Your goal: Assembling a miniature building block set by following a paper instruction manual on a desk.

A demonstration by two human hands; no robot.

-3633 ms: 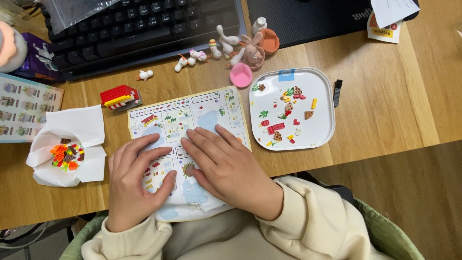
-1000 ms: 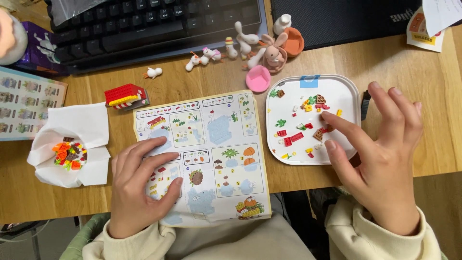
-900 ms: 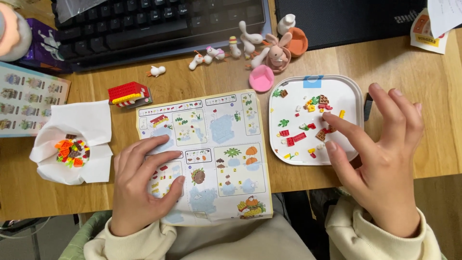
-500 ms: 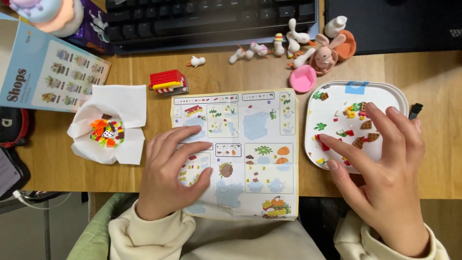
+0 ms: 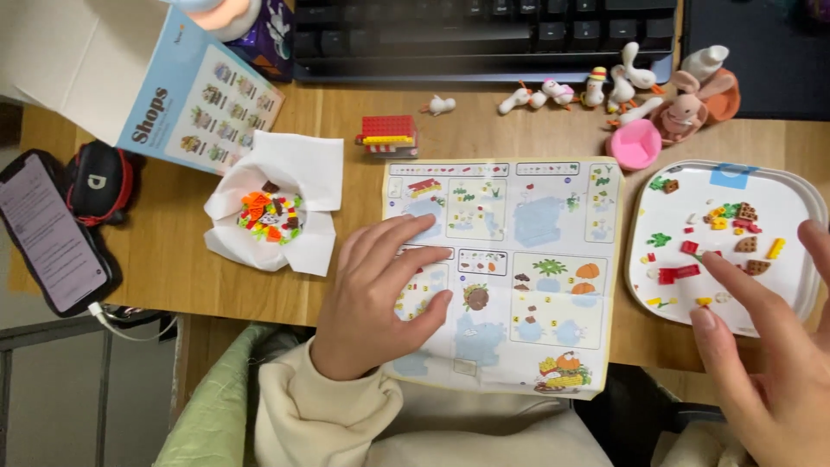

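Note:
My left hand [image 5: 380, 294] lies flat, fingers spread, on the left half of a printed building-instruction sheet [image 5: 527, 251] that overhangs the wooden desk's front edge. My right hand [image 5: 769, 355] is open at the lower right, its fingers reaching over the near rim of a white square plate [image 5: 800, 203]. Several tiny red, yellow, green and brown bricks [image 5: 722, 238] lie scattered on the plate; my index fingertip is close to a red one. Neither hand holds anything.
A white tissue [image 5: 277, 216] with several small bricks lies left of the sheet. Behind stand a small red-roofed brick model [image 5: 386, 136], little white duck figures [image 5: 605, 86], a pink cup [image 5: 634, 143], a rabbit figure [image 5: 687, 108], a keyboard [image 5: 484, 39], a blue box [image 5: 173, 86], and a phone [image 5: 47, 229].
The view has shifted, so everything sits further right in frame. My right hand went from the sheet to the plate and now sits lower at its near rim. My left hand stays on the sheet.

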